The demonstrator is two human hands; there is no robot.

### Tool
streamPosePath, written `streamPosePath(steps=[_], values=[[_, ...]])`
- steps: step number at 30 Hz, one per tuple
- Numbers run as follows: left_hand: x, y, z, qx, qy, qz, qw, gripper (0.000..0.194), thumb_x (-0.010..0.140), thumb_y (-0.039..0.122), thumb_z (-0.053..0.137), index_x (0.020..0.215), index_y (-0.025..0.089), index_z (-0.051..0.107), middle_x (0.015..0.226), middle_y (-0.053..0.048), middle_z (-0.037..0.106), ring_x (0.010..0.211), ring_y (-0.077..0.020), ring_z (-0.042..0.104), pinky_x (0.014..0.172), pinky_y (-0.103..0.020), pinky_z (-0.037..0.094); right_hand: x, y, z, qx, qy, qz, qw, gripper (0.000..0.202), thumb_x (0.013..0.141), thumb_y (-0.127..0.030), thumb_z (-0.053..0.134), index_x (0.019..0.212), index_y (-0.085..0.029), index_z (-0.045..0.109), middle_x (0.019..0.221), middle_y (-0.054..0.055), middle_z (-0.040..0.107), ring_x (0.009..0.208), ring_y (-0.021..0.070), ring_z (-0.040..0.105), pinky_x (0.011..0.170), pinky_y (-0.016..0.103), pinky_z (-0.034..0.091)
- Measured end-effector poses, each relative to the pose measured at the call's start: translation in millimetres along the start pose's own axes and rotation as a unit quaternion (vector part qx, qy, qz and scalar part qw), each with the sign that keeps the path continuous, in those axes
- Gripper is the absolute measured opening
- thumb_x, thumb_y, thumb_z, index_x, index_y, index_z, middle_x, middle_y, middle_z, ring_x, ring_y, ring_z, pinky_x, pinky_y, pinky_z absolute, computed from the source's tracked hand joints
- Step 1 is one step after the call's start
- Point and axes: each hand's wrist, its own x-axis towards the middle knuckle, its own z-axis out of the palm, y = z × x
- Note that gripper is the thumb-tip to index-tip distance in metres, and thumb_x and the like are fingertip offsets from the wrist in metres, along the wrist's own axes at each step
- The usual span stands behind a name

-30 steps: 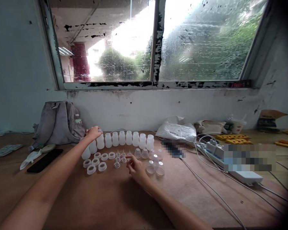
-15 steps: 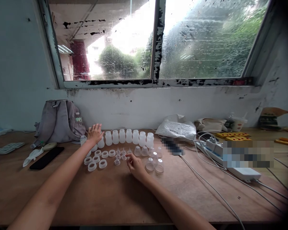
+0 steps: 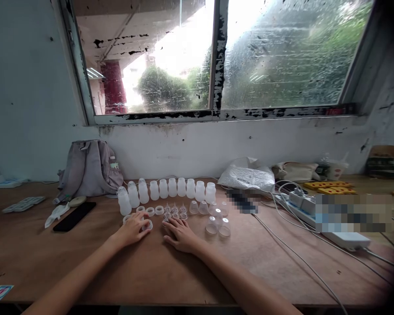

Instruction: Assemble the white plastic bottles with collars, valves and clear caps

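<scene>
My left hand (image 3: 131,228) lies over the white screw rings (image 3: 159,210). Its fingers are apart, with one ring (image 3: 147,225) at its fingertips and thumb, and other rings are partly hidden beneath it. My right hand (image 3: 181,236) rests by the clear bottle nipples (image 3: 174,209), fingers stretched out, fingertips at the front of that group. Behind both hands, a curved row of frosted baby bottles (image 3: 163,188) stands upright; the two leftmost bottles (image 3: 124,201) (image 3: 133,195) and the neighbouring bottle (image 3: 143,191) have tops fitted. Clear domed caps (image 3: 211,225) stand right of my right hand.
A grey backpack (image 3: 90,168), black phone (image 3: 74,216) and white crumpled item (image 3: 56,214) lie left. Right are a silvery bag (image 3: 247,174), a power strip (image 3: 346,240), loose cables (image 3: 289,249) and yellow trays (image 3: 336,190). The table's front edge is near my forearms.
My left hand has come down from the left end of the bottle row to the rings. My right hand has flattened beside the nipples. The view has shifted slightly.
</scene>
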Motion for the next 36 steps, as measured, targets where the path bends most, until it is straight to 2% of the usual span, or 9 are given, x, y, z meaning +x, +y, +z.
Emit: streamPosePath(steps=[4, 8, 11, 13, 15, 19, 26, 30, 36], values=[[13.3, 7.7, -4.4, -0.127, 0.007, -0.011, 0.992, 0.014, 0.08, 0.033, 0.046, 0.08, 0.02, 0.053, 0.096, -0.004, 0.055, 0.089, -0.0174, 0.052, 0.08, -0.031, 0.042, 3.0, 3.8, -4.9, 0.068, 0.055, -0.001, 0.996, 0.024, 0.082, -0.024, 0.042, 0.09, -0.021, 0.064, 0.099, 0.006, 0.061, 0.095, 0.0181, 0.052, 0.086, 0.031, 0.034], [39.1, 27.7, -5.2, -0.211, 0.08, -0.052, 0.973, 0.024, 0.076, 0.034, 0.052, 0.096, 0.021, 0.046, 0.088, -0.002, 0.056, 0.081, -0.0157, 0.055, 0.074, -0.029, 0.044, 1.3, 6.6, -16.2, 0.14, 0.103, 0.024, 0.984, 0.025, 0.077, -0.014, 0.042, 0.063, -0.017, 0.063, 0.076, 0.003, 0.065, 0.077, 0.0156, 0.055, 0.075, 0.026, 0.039], [55.8, 45.2, -1.9, -0.247, 0.133, -0.032, 0.959, 0.028, 0.076, 0.032, 0.053, 0.1, 0.021, 0.046, 0.093, -0.003, 0.057, 0.085, -0.016, 0.055, 0.078, -0.029, 0.044, -1.6, 7.1, -24.6, 0.181, 0.209, 0.051, 0.96, 0.026, 0.08, -0.018, 0.04, 0.063, -0.017, 0.06, 0.075, 0.003, 0.063, 0.072, 0.0147, 0.055, 0.069, 0.024, 0.04], [61.3, 54.6, 1.6, -0.254, 0.135, -0.002, 0.958, 0.025, 0.077, 0.032, 0.052, 0.1, 0.021, 0.049, 0.094, -0.004, 0.057, 0.087, -0.0165, 0.055, 0.08, -0.03, 0.044, -3.4, 7.4, -29.0, 0.188, 0.281, 0.065, 0.939, 0.026, 0.083, -0.022, 0.038, 0.068, -0.017, 0.059, 0.073, 0.003, 0.06, 0.069, 0.0141, 0.053, 0.066, 0.024, 0.04], [61.4, 60.2, 5.9, -0.25, 0.116, 0.032, 0.961, 0.026, 0.077, 0.032, 0.052, 0.101, 0.021, 0.051, 0.095, -0.005, 0.058, 0.089, -0.0175, 0.054, 0.081, -0.03, 0.043, -4.5, 8.2, -31.7, 0.186, 0.317, 0.072, 0.927, 0.027, 0.085, -0.026, 0.037, 0.071, -0.018, 0.058, 0.072, 0.003, 0.057, 0.069, 0.0141, 0.053, 0.065, 0.024, 0.04], [53.0, 60.4, 16.4, -0.221, 0.077, 0.059, 0.97, 0.036, 0.074, 0.034, 0.055, 0.109, 0.023, 0.051, 0.1, -0.007, 0.057, 0.092, -0.0198, 0.053, 0.082, -0.033, 0.042, -3.6, 10.1, -30.2, 0.178, 0.322, 0.079, 0.927, 0.027, 0.086, -0.028, 0.036, 0.072, -0.018, 0.058, 0.072, 0.003, 0.057, 0.07, 0.0146, 0.052, 0.066, 0.025, 0.04], [49.7, 54.2, 27.7, -0.213, 0.028, 0.032, 0.976, 0.03, 0.073, 0.035, 0.057, 0.1, 0.021, 0.055, 0.092, -0.005, 0.059, 0.086, -0.0192, 0.054, 0.08, -0.032, 0.042, -1.2, 2.7, -24.8, 0.16, 0.323, 0.067, 0.93, 0.028, 0.086, -0.027, 0.035, 0.07, -0.018, 0.056, 0.069, 0.003, 0.055, 0.068, 0.0138, 0.052, 0.065, 0.024, 0.039], [51.1, 52.6, 28.7, -0.218, 0.018, 0.017, 0.976, 0.03, 0.071, 0.037, 0.058, 0.095, 0.02, 0.055, 0.087, -0.004, 0.059, 0.079, -0.0176, 0.054, 0.074, -0.03, 0.043, -1.2, -0.3, -25.6, 0.153, 0.329, 0.065, 0.93, 0.028, 0.086, -0.027, 0.035, 0.069, -0.018, 0.056, 0.068, 0.002, 0.055, 0.068, 0.0138, 0.052, 0.065, 0.024, 0.04], [50.7, 51.5, 30.9, -0.225, 0.009, 0.027, 0.974, 0.032, 0.068, 0.039, 0.061, 0.094, 0.021, 0.056, 0.088, -0.004, 0.06, 0.081, -0.0181, 0.053, 0.075, -0.03, 0.042, 0.0, 1.5, -22.8, 0.145, 0.318, 0.066, 0.935, 0.027, 0.086, -0.026, 0.035, 0.07, -0.018, 0.055, 0.069, 0.002, 0.055, 0.068, 0.0136, 0.052, 0.065, 0.025, 0.04]])
